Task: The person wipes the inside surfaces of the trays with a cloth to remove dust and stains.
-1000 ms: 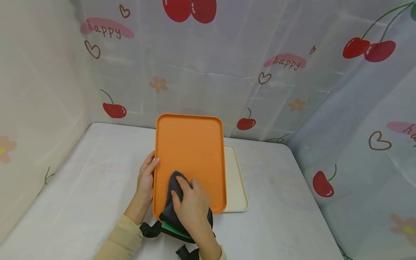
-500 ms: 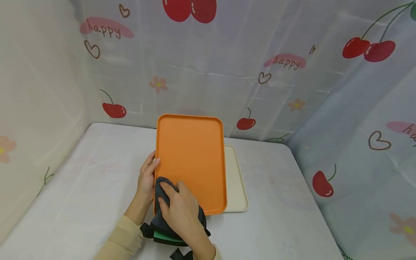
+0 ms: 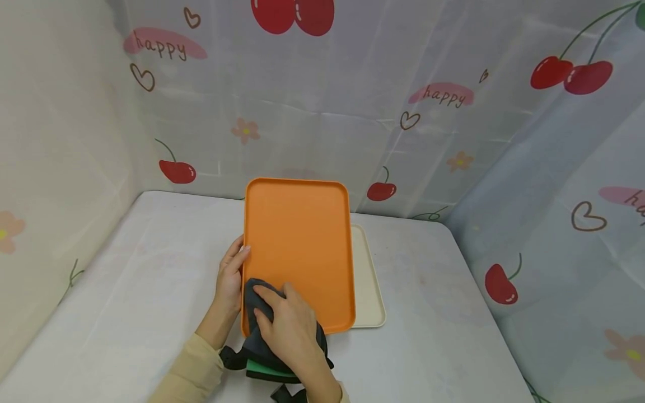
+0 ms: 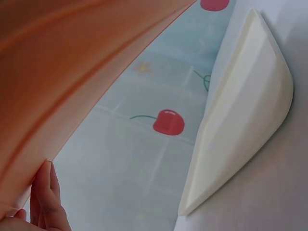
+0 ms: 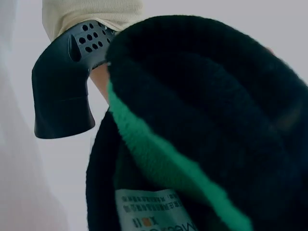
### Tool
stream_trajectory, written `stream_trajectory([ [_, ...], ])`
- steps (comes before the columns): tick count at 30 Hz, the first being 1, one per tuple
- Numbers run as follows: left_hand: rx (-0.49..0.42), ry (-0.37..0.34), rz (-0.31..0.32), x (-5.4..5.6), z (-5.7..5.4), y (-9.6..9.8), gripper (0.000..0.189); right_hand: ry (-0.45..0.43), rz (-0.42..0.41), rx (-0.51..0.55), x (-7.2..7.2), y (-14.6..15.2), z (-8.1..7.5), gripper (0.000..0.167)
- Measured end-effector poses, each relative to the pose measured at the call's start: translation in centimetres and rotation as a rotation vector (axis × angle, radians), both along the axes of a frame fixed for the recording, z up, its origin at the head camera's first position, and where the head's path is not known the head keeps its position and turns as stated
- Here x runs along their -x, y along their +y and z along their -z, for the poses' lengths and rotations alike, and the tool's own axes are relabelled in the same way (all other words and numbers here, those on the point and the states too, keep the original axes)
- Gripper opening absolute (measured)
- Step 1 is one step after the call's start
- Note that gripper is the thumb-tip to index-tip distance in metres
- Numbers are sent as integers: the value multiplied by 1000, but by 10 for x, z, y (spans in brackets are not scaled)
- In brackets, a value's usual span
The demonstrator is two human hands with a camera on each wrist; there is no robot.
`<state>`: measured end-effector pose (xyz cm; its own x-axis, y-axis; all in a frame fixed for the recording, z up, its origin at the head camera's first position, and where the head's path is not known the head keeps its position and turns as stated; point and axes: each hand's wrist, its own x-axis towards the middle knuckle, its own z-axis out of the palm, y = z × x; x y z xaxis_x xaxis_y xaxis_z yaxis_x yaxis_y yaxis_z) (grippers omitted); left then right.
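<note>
My left hand [image 3: 229, 282] grips the left edge of an orange tray [image 3: 299, 240], thumb on the front rim and fingers behind. The tray is tilted up, facing me; its underside shows in the left wrist view. My right hand [image 3: 292, 330] holds a dark grey cloth [image 3: 258, 294] against the tray's lower left corner, with thumb and forefinger spread over it. The cloth hangs in folds below the hand, showing a green layer [image 5: 159, 151] and a white printed label [image 5: 151, 209] in the right wrist view. Part of the right hand's grip is hidden by the cloth.
A cream tray [image 3: 368, 291] lies on the white table [image 3: 428, 313] behind the orange one, partly covered by it. Patterned curtains [image 3: 312, 101] stand behind the table and along both sides. A black wrist mount [image 5: 62, 91] shows on the left forearm.
The right hand has slid the cloth leftward and slightly down the tray into its lower left corner. The orange tray has shifted a little to the right with the left hand.
</note>
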<state>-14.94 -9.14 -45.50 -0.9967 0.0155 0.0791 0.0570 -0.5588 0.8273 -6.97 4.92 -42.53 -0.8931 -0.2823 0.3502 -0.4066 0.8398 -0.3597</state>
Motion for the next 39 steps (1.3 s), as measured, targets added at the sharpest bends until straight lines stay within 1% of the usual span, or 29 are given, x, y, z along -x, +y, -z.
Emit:
stream_trajectory([
  [5, -25, -7, -11, 0, 0, -2, 40, -1, 23, 15, 0, 5, 0, 37],
  [8, -39, -8, -12, 1, -1, -4, 40, -18, 44, 30, 0, 9, -1, 37],
  [11, -30, -10, -18, 0, -1, -5, 40, -51, 73, 52, 0, 15, -2, 37],
  [16, -10, -32, -47, 0, -3, -5, 39, -106, 134, 87, 1, 29, -1, 38],
  [20, -14, -30, -50, 1, -4, -7, 38, -104, 195, 99, 3, 43, 2, 38],
  [27, -75, -14, -44, 1, -4, -12, 36, -108, 318, 128, 7, 69, 5, 37],
  [33, -90, -8, -63, 2, -5, -14, 32, -113, 415, 161, 8, 88, 8, 37],
  [36, -101, -2, -65, 2, -5, -14, 31, -121, 444, 173, 8, 93, 11, 37],
  [39, -100, 3, -57, 1, -5, -14, 32, -138, 446, 181, 7, 94, 13, 37],
])
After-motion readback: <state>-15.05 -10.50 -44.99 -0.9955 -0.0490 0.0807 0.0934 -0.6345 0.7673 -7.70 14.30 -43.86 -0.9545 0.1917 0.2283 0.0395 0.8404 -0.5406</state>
